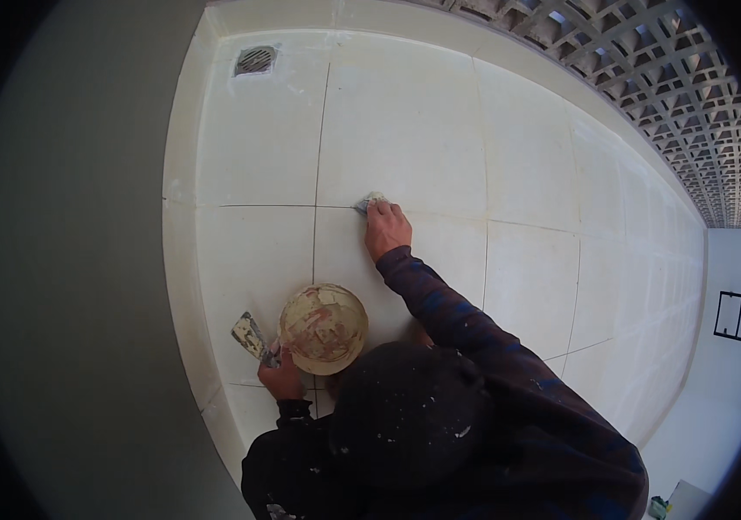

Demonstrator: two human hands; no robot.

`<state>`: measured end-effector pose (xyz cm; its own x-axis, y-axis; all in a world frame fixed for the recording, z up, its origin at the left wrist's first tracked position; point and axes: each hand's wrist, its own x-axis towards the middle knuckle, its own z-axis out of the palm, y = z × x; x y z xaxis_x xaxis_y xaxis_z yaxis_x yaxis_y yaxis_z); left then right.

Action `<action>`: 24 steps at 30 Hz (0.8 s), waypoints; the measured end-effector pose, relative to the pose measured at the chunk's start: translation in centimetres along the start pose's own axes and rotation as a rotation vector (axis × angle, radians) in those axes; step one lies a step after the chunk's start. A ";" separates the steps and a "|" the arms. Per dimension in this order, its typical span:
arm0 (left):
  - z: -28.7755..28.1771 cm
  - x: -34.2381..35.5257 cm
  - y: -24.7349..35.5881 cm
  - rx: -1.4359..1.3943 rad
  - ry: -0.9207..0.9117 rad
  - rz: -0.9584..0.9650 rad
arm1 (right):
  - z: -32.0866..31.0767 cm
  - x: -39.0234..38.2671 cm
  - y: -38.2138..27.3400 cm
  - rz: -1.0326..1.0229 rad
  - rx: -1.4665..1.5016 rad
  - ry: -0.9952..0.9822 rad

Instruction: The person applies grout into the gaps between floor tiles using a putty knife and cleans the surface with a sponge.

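One spatula [250, 334]: paste-crusted, gripped near left by left hand [281, 379], fingers curled.
Scraper [362, 206]: blue-grey, paste-topped.
Right hand [389, 231]: stretched far, fingers closed around scraper.

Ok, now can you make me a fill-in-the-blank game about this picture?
1. The scraper beside the bowl is in the person's ____ hand.
2. The ____ hand is nearer the drain cover.
3. The floor is covered with big, pale, flat ____.
4. The speckled cap is mostly ____ in colour.

Missing words: left; right; tiles; black.
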<state>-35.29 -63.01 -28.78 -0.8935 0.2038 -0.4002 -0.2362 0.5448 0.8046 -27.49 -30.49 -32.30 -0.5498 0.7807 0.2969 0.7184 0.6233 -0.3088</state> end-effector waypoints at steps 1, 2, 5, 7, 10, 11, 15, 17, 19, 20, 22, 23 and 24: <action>0.1 0.2 0.5 -0.011 0.014 -0.014 | 0.5 0.9 -2.0 -0.035 0.021 0.001; 0.7 -0.1 1.3 -0.014 0.016 -0.009 | 1.1 1.4 -3.2 -0.077 0.076 -0.005; 1.5 -1.0 2.7 0.065 0.057 0.026 | 2.3 3.9 -7.5 -0.107 0.181 -0.113; 1.2 -0.6 1.9 0.120 0.122 0.094 | 1.5 6.5 -9.8 -0.078 0.289 -0.119; 0.7 0.7 0.7 0.108 0.068 0.145 | -0.7 9.1 -8.8 0.057 0.652 -0.130; -0.3 0.8 0.2 0.113 0.100 0.131 | -2.1 8.5 -7.6 0.073 0.694 -0.009; -0.5 0.7 1.2 0.267 0.067 0.165 | -8.8 4.0 4.6 0.256 0.221 0.048; -0.5 -0.1 1.1 0.272 0.050 0.171 | -9.4 0.7 8.9 0.394 0.004 -0.117; -0.5 0.1 1.1 0.209 0.031 0.147 | -7.6 -1.3 8.5 0.390 -0.093 -0.242; -0.2 0.2 1.6 0.218 0.034 0.147 | -6.4 -1.7 7.4 0.297 -0.156 -0.222; 0.0 -0.6 1.9 0.248 0.048 0.113 | -5.2 -0.2 5.7 0.310 -0.141 -0.242; -0.3 -0.9 1.5 0.267 0.038 0.103 | -4.7 0.3 4.8 0.324 -0.133 -0.247; -0.3 -0.7 1.4 0.258 0.043 0.097 | -4.1 0.6 3.8 0.332 -0.132 -0.249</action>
<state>-35.13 -62.65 -27.23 -0.9238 0.2332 -0.3036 -0.0487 0.7150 0.6975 -23.38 -27.85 -29.61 -0.3538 0.9348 -0.0312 0.9131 0.3380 -0.2280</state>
